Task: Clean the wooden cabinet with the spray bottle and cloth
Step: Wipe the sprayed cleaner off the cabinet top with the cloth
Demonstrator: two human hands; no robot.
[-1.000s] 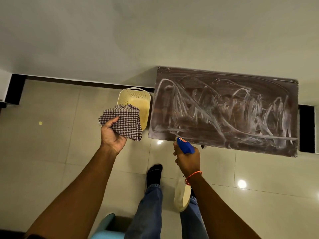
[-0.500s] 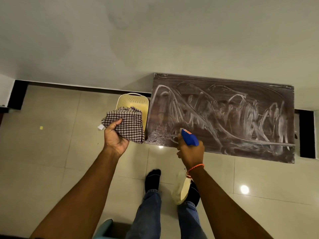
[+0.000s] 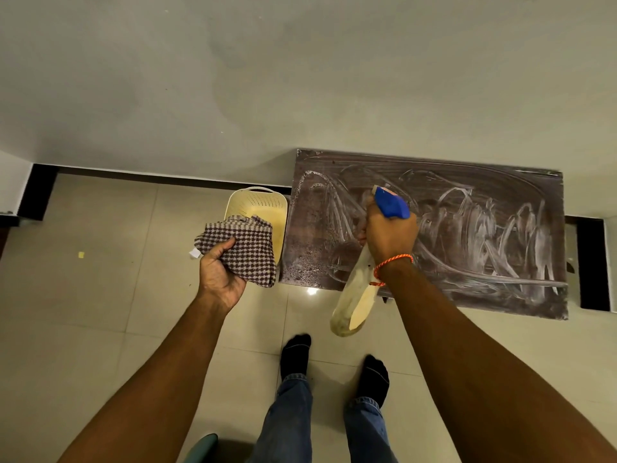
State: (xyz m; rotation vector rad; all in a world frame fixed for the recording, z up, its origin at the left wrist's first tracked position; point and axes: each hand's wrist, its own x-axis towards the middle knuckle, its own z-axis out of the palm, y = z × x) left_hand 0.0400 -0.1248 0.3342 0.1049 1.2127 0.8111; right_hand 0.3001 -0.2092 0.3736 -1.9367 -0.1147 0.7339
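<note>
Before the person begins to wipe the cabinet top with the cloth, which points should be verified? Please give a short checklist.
1. Grip on cloth by left hand: ok.
2. Grip on spray bottle by right hand, nozzle above cabinet top: ok.
3. Wet droplets on left part of top: ok.
4. Removal of white streaks: not ok.
5. Liquid left in bottle: cannot tell.

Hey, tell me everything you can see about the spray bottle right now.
The spray bottle has a blue trigger head with a pale nozzle and a translucent, cream-coloured plastic body. The right hand grips its neck. It is held in the air, tilted, with the nozzle aimed away over the left part of the smeared wooden cabinet top and its base toward the person, above the floor tiles. The liquid level cannot be told.
</note>
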